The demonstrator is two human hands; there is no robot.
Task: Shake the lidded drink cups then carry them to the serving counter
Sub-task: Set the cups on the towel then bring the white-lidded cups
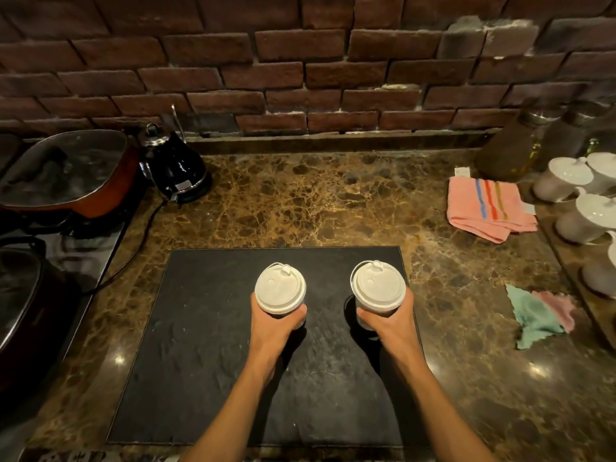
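Two drink cups with white plastic lids are upright over a black mat (pixel 200 361) on the brown marble counter. My left hand (pixel 271 325) is wrapped around the left cup (pixel 280 288) just under its lid. My right hand (pixel 391 320) grips the right cup (pixel 377 286) the same way. Both lids have a small stopper on a loop at the far side. The cup bodies are mostly hidden below the lids and my fingers. I cannot tell whether the cups rest on the mat or are lifted.
A black kettle (pixel 175 168) and a lidded red pan (pixel 63 175) stand at the back left by a stove. A pink striped towel (pixel 483 208), white lidded cups (pixel 586 211), glass jars (pixel 513 145) and crumpled cloths (pixel 536 315) are on the right. A brick wall is behind.
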